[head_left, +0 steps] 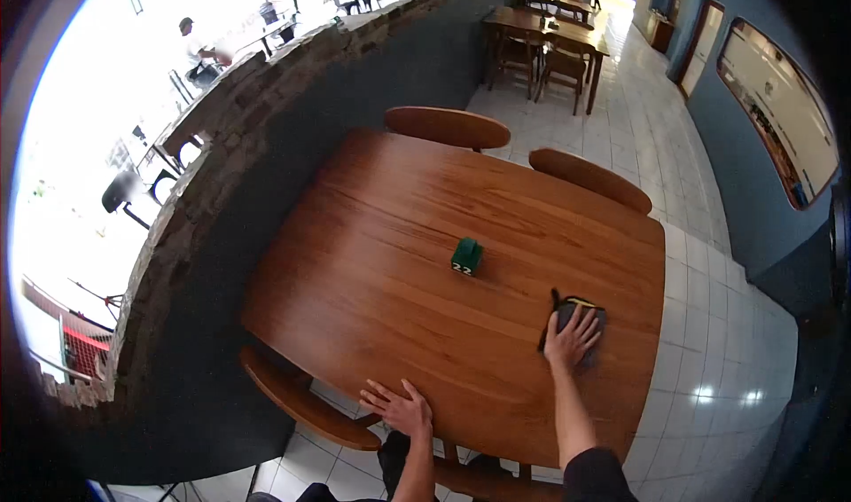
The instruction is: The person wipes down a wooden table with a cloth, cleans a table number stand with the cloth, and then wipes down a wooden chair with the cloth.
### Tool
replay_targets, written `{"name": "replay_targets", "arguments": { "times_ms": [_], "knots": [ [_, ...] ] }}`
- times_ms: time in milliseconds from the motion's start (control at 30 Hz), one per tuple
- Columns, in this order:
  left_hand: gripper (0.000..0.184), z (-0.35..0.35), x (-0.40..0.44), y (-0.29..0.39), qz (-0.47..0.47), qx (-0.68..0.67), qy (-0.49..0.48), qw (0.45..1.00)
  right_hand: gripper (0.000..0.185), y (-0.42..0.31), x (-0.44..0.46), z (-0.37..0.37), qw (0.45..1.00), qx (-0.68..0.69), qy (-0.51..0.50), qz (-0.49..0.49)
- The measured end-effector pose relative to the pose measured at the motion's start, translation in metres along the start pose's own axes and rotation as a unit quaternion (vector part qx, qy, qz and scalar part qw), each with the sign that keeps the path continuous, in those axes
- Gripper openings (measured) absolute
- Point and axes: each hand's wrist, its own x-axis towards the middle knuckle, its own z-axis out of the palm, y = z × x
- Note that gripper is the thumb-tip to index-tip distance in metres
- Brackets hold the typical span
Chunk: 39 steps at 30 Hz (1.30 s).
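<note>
- Pressing palm-down on a dark cloth (561,309), your right hand (573,335) lies toward the right side of the wooden table (381,236), its fingers fanned and pointing away from you.
- Right grip: wide; the fingers lie spread over the cloth rather than curled around it, so the cloth sits between hand and tabletop.
- Right arm: the forearm reaches forward, nearly straight from the dark sleeve (598,477) at the lower edge of the view.
- Cloth: bunched, with a yellow strip showing just beyond your fingertips and a dark loop at its far left corner.
- Left hand (399,407): placed at the table's near edge, palm down, fingers splayed toward the upper left; wide, holding nothing.
- Left arm: the bare forearm rises from below, slanting slightly.
- Green table-number block (466,257), marked "22": upright near the table's middle, to the left of and beyond the cloth, apart from both hands.
- Surroundings: two wooden chairs (448,127) stand along the far edge; a dark half-height wall (337,112) flanks the table on the left.
</note>
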Motion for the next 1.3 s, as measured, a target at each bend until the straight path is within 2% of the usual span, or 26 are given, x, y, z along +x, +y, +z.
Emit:
{"name": "replay_targets", "arguments": {
  "times_ms": [67,133,200,333,400,433,467,500,533,567,600,633,667,733,767,833,900,933,1000,1133,1200,1267,1300],
  "knots": [
    [0.076,-0.002,0.001,0.0,-0.015,0.001,0.009,1.0,0.076,-0.043,-0.05,-0.001,0.998,0.028,-0.024,-0.05],
    [0.077,-0.004,-0.001,-0.001,0.015,0.0,-0.026,1.0,0.076,-0.069,-0.088,0.002,0.997,0.029,-0.035,-0.061],
    [0.079,0.006,-0.003,-0.008,0.026,0.007,-0.02,0.999,0.077,-0.087,-0.123,0.007,0.996,0.027,-0.041,-0.073],
    [0.081,-0.003,0.002,-0.014,0.067,-0.028,-0.062,0.995,0.077,-0.126,-0.171,0.005,0.996,0.059,-0.046,-0.051],
    [0.079,-0.032,0.011,-0.032,0.078,-0.067,-0.256,0.961,0.083,-0.15,-0.199,-0.004,0.979,0.105,-0.162,0.061],
    [0.079,-0.041,0.021,-0.038,0.076,-0.066,-0.259,0.961,0.079,-0.16,-0.213,0.005,0.986,0.12,-0.108,0.051],
    [0.077,-0.049,0.034,-0.04,0.131,-0.145,-0.247,0.949,0.079,-0.159,-0.217,0.008,0.986,0.118,-0.109,0.054],
    [0.076,-0.053,0.046,-0.038,0.186,-0.224,-0.233,0.928,0.07,-0.167,-0.217,-0.017,0.972,0.152,-0.174,0.033],
    [0.076,-0.054,0.056,-0.035,0.19,-0.225,-0.237,0.926,0.062,-0.172,-0.217,-0.031,0.953,0.187,-0.237,0.011],
    [0.074,-0.054,0.066,-0.031,0.231,-0.22,-0.233,0.919,0.042,-0.175,-0.219,-0.022,0.966,0.18,-0.187,0.02],
    [0.073,-0.052,0.074,-0.027,0.27,-0.214,-0.226,0.911,0.042,-0.173,-0.219,-0.012,0.966,0.179,-0.186,0.021],
    [0.07,-0.048,0.078,-0.023,0.311,-0.193,-0.22,0.904,0.036,-0.167,-0.219,-0.002,0.966,0.246,-0.084,0.016],
    [0.07,-0.034,0.078,-0.024,0.31,-0.19,-0.222,0.905,0.029,-0.162,-0.217,0.008,0.95,0.31,0.019,0.012],
    [0.068,-0.009,0.082,-0.028,0.5,-0.095,-0.19,0.839,0.023,-0.15,-0.207,0.021,0.947,0.319,0.03,0.027],
    [0.065,-0.002,0.088,-0.026,0.541,-0.061,-0.184,0.818,0.028,-0.147,-0.202,0.021,0.955,0.288,0.054,0.037],
    [0.064,0.0,0.106,-0.012,0.545,-0.073,-0.174,0.817,0.033,-0.143,-0.194,0.024,0.964,0.253,0.071,0.043],
    [0.061,-0.004,0.126,-0.003,0.529,-0.099,-0.133,0.832,0.054,-0.148,-0.189,0.033,0.958,0.201,0.023,0.204],
    [0.061,-0.002,0.136,-0.002,0.521,-0.098,-0.131,0.838,0.054,-0.16,-0.189,0.029,0.96,0.201,0.019,0.195],
    [0.061,0.003,0.156,-0.001,0.485,-0.095,-0.111,0.863,0.068,-0.183,-0.192,0.022,0.954,0.147,-0.053,0.256],
    [0.062,0.017,0.2,-0.005,0.454,-0.085,-0.052,0.885,0.072,-0.211,-0.196,0.019,0.96,0.127,-0.064,0.24],
    [0.066,0.02,0.225,-0.006,0.444,-0.065,-0.032,0.893,0.069,-0.23,-0.201,0.011,0.956,0.178,-0.088,0.218],
    [0.073,0.013,0.25,-0.008,0.316,-0.056,-0.032,0.946,0.068,-0.239,-0.208,0.029,0.97,0.153,-0.058,0.179],
    [0.073,0.012,0.26,-0.012,0.312,-0.059,-0.03,0.948,0.067,-0.238,-0.211,0.037,0.981,0.126,-0.033,0.143]
  ]
}}
